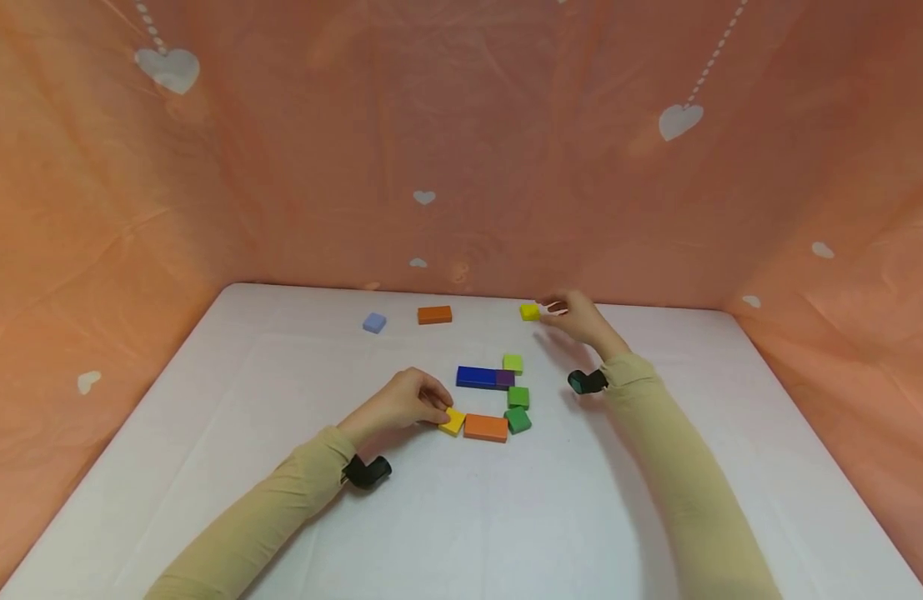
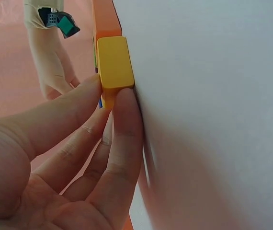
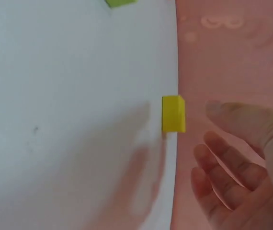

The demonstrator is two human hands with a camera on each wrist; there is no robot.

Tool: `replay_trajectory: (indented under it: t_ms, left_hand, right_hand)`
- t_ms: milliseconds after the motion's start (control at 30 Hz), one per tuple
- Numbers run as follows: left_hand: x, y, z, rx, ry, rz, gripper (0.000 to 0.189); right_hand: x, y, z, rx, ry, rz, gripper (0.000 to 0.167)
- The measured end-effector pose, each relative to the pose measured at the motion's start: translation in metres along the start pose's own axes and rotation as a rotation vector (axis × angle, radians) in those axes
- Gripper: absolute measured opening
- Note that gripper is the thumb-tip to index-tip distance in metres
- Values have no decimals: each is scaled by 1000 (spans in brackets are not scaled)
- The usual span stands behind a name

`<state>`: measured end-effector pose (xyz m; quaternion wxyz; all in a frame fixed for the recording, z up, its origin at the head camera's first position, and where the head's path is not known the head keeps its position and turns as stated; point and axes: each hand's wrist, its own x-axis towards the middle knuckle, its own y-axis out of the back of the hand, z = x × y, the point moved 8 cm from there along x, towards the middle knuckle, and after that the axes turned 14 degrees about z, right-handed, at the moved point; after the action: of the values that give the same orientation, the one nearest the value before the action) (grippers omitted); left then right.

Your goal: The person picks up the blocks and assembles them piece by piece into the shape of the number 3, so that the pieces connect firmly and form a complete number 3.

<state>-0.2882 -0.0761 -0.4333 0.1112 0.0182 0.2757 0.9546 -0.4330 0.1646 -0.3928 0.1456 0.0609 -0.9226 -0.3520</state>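
Note:
My left hand (image 1: 401,404) pinches a golden-yellow block (image 2: 116,62) between thumb and fingers, at the left end of an orange block (image 1: 486,428). At the back of the table, my right hand (image 1: 577,321) is beside a bright yellow block (image 1: 529,312). In the right wrist view its thumb and fingers are spread apart, with a gap to that block (image 3: 173,114). Right of the orange block is a dark green block (image 1: 518,420), with a green block (image 1: 518,397) behind it. Farther back sit a purple block (image 1: 505,380), a long blue block (image 1: 476,377) and a lime block (image 1: 513,363).
A pale blue block (image 1: 374,322) and another orange block (image 1: 434,315) lie toward the back of the white table (image 1: 296,358). An orange-pink curtain (image 1: 461,150) with white hearts hangs behind and along both sides. Each wrist carries a small black camera.

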Motion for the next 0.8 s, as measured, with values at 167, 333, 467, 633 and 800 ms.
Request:
replay_trajectory:
  t_ms: [167,333,467,633,800]
  left_hand:
    - [-1,-2,-3,0,6,-7,15]
    - [-2,-2,-4,-2,5,-11,15]
    - [-2,-2,-4,-4,4,-9,14]
    - [-1,-2,-3,-4,13,-13,15]
    - [1,-1,-3,-1,10,-9,15]
  right_hand:
    - [2,-5,10,21,-59,-4,42]
    - [2,-10,18,17,-99,-12,44]
    - [4,-14,22,0,-113,-24,43]
    - [8,-18,27,17,-128,-36,42]
    - [11,-21,30,20,-131,-38,42]
